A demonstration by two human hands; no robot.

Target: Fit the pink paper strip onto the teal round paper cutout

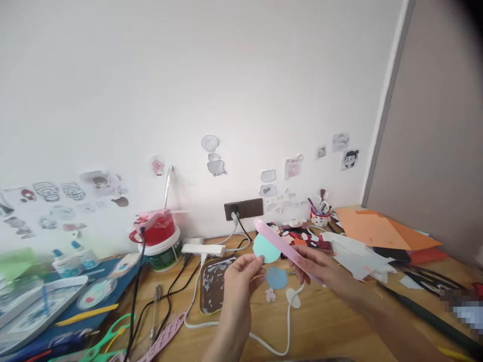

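Note:
Between its thumb and fingers, my left hand (247,274) pinches a round mint-green paper piece (266,248) by its lower edge. My right hand (315,264) is wrapped round a slim pink tool (277,240) that looks like a mini hair straightener, tilted down to the right. The tool's side meets or overlaps the piece's upper right edge; I cannot tell if it clamps it. Below the hands lie a blue round piece (276,277), a cream oval piece (293,298) and a small pink flower-like cutout (270,295). A white cord (289,327) rises towards my right hand.
A brown tray (213,286) lies left of my hands, near a white power strip (204,249). Farther left are a red container (154,226) on a white tub, glue bottles (67,264) and green scissors (109,337). Orange sheets (377,229) and paper scraps (358,254) lie right.

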